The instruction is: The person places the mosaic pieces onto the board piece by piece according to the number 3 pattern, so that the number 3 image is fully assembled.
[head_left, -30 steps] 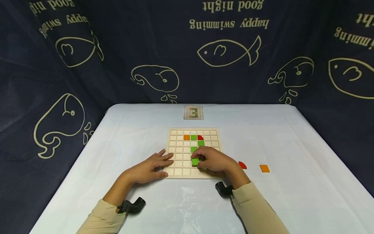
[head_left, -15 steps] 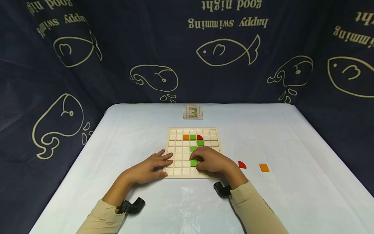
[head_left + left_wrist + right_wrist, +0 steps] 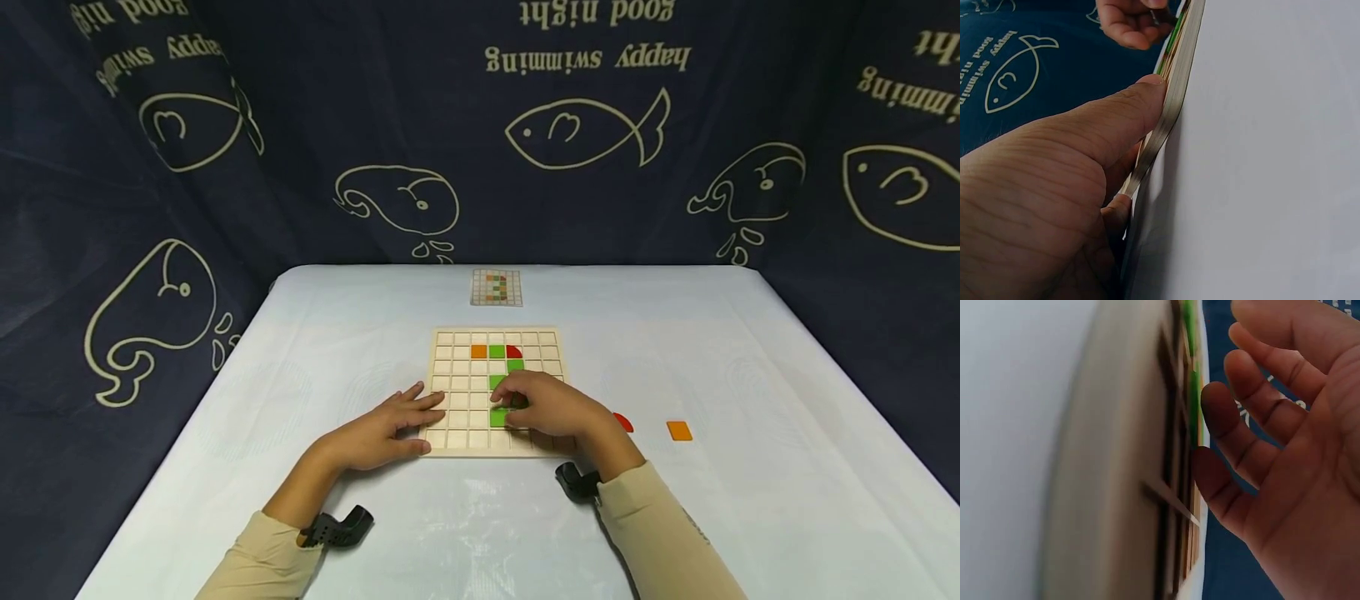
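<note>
A wooden grid board [image 3: 457, 421] lies flat on the white table. My left hand [image 3: 382, 433] rests at its left edge with fingers spread, the thumb along the near corner. Over the lower middle of the grid is my right hand [image 3: 551, 406], its fingers loosely bent and holding nothing. A green square tile [image 3: 498, 417] sits in a cell just under the right fingertips. Farther up are an orange tile [image 3: 479, 352], a green tile [image 3: 497, 352], a red quarter-circle tile [image 3: 513, 352] and more green tiles. Part of the grid is hidden behind the right hand.
To the right of the board lie a loose red quarter-circle tile [image 3: 623, 423], partly covered by the right wrist, and an orange square tile [image 3: 679, 431]. A small card [image 3: 496, 287] with a printed coloured grid lies near the far edge. Dark patterned cloth [image 3: 585, 208] hangs behind the table.
The right hand first pinched the green tile, which settled flat in its cell; the fingers have now let go and lifted slightly. My left hand has stayed in place.
</note>
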Demonstrator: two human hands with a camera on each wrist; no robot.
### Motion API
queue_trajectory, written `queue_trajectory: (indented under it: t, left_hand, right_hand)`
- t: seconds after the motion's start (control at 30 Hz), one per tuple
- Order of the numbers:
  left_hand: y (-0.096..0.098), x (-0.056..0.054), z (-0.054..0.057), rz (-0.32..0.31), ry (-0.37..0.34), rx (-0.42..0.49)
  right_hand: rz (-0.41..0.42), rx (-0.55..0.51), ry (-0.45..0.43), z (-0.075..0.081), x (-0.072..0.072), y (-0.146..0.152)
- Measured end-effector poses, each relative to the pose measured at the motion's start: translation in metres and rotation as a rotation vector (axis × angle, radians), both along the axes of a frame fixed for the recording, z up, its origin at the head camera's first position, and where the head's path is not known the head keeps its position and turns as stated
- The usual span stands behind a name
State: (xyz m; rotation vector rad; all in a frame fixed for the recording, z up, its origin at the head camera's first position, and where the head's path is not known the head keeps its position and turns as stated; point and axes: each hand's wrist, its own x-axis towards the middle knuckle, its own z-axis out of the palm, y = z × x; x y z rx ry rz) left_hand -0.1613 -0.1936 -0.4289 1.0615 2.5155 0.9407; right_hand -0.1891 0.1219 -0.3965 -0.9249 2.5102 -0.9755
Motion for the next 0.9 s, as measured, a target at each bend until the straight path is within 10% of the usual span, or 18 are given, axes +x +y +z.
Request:
queue_trajectory:
  t: [0.9]
  left_hand:
    - [0.001,0.001,0.002,-0.002,-0.014,-0.004]
  right_hand:
    - [-0.262,-0.074,-0.077,0.013,0.020,0.105]
